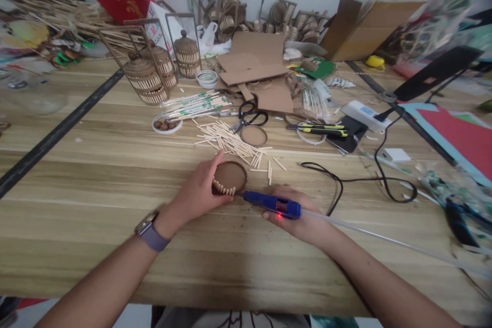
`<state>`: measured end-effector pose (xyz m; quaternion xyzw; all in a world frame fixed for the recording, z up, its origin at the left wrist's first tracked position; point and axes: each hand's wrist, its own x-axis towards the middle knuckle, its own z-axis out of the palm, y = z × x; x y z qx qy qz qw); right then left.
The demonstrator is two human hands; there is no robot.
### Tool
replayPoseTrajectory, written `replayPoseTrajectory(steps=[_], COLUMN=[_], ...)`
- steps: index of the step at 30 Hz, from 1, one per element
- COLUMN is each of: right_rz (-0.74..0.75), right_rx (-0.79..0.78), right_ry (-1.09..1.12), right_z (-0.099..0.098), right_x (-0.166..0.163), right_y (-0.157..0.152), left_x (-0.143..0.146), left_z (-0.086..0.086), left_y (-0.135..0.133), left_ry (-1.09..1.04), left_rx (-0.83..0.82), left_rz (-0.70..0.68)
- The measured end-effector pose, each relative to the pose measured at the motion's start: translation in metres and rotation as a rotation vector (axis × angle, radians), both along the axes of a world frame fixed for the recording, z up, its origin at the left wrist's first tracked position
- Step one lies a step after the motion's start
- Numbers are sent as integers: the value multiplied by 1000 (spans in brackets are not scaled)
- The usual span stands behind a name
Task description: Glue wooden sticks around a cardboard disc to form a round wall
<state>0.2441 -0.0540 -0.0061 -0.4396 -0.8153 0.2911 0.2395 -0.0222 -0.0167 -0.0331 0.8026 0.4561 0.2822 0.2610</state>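
Note:
My left hand [198,189] grips a round cardboard base [231,174] by its left edge, thumb in front and fingers behind. A row of short wooden sticks [223,188] stands upright along the near-left part of its rim. In my right hand [295,215] is a blue glue gun [272,204], a red light glowing on its side. Its nozzle points left and is at the near-right edge of the base; whether it touches cannot be made out. A long clear glue stick [365,234] runs out of the gun's back end. Behind the base lies a pile of loose short sticks [230,142].
Beyond the sticks are a second cardboard disc [253,136], black scissors [251,115] and a yellow-black utility knife [323,129]. A black cable [342,180] loops at right. Finished stick lanterns [144,82] stand at back left, near cardboard sheets [253,56]. A cardboard box [369,25] is behind.

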Motion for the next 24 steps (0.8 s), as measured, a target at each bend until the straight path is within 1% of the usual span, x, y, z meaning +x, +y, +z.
replayPoseTrajectory(steps=[11,24], right_rz=[-3,1], right_rx=[19,6], right_ry=[-22,-14], right_z=[0,-1], right_x=[-1,0], right_y=[-1,-1], left_x=[1,0], left_z=[-1,-2], left_y=[0,1], left_ry=[7,16], left_rx=[1,14], left_rz=[3,-3])
